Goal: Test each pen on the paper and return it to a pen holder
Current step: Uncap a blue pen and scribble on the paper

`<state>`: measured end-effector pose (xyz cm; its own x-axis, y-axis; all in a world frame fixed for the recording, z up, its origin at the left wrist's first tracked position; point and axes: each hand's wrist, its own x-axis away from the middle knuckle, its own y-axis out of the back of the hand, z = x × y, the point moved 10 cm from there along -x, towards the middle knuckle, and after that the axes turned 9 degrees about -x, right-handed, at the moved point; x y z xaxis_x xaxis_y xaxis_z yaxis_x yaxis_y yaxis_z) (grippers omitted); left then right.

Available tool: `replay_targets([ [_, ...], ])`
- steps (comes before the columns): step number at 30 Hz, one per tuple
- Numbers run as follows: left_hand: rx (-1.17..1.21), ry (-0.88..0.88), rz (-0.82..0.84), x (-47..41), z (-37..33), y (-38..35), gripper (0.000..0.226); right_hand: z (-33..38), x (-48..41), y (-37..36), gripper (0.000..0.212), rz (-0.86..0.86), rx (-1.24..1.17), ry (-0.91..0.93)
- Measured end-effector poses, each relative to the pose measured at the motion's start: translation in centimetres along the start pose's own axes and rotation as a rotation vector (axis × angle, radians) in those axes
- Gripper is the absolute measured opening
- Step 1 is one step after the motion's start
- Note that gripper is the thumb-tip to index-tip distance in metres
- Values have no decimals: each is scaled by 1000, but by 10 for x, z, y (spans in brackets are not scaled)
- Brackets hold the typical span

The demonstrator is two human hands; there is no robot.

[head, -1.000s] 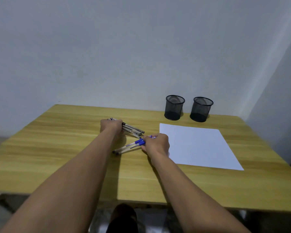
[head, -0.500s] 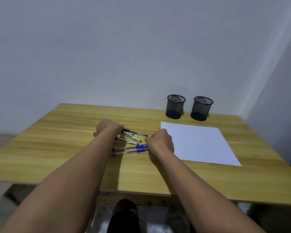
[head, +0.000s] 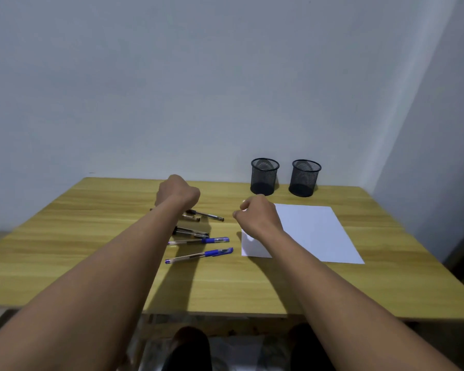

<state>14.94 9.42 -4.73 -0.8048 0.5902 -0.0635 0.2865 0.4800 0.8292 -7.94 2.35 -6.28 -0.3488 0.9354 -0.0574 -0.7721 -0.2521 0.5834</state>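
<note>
Several pens lie spread on the wooden table point(head: 91, 236): two blue ones, the farther blue pen point(head: 202, 240) and the nearer blue pen point(head: 198, 255), and three black ones, a far black pen point(head: 208, 216), a short black pen point(head: 192, 217) and a near black pen point(head: 192, 232). My left hand point(head: 178, 194) hovers above the black pens with its fingers turned down and out of sight, holding nothing that shows. My right hand point(head: 257, 216) hangs over the gap between the pens and the white paper point(head: 312, 231), loosely curled and empty.
Two black mesh pen holders, the left holder point(head: 264, 176) and the right holder point(head: 305, 178), stand side by side at the table's back edge against the wall, behind the paper. A side wall closes in on the right. My knees show below the table's front edge.
Both hands have let go of the pens and lifted off the table. The pens now lie spread out, and the right hand has drifted right toward the paper.
</note>
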Motion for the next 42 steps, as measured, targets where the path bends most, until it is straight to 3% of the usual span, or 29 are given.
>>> replay_targets([
  [4, 29, -93, 17, 0, -31, -8, 37, 0, -5, 19, 36, -2, 14, 37],
  [5, 30, -123, 27, 5, -40, -9, 33, -1, -7, 23, 36, 0, 18, 44],
  [7, 24, -196, 76, 7, -56, -14, 4, -3, -11, 30, 37, 2, 24, 52],
  [9, -1, -264, 113, 7, -64, -18, 38, -4, -17, 35, 38, 9, 30, 61],
  [11, -41, -333, 121, 7, -68, -16, 44, -3, -22, 36, 38, 25, 41, 66],
  [17, -232, -479, 312, 25, -53, -33, 21, 10, -28, 6, 35, 113, 93, 117],
  [21, -409, -485, 512, 43, -34, -54, 20, 10, -22, -27, 30, 240, 127, 149],
  [28, -532, -464, 650, 66, -5, -72, 33, 3, 1, -67, 27, 412, 317, 223],
  [42, -485, -529, 584, 80, -9, -62, 13, 17, 33, -65, 23, 469, 375, 400],
])
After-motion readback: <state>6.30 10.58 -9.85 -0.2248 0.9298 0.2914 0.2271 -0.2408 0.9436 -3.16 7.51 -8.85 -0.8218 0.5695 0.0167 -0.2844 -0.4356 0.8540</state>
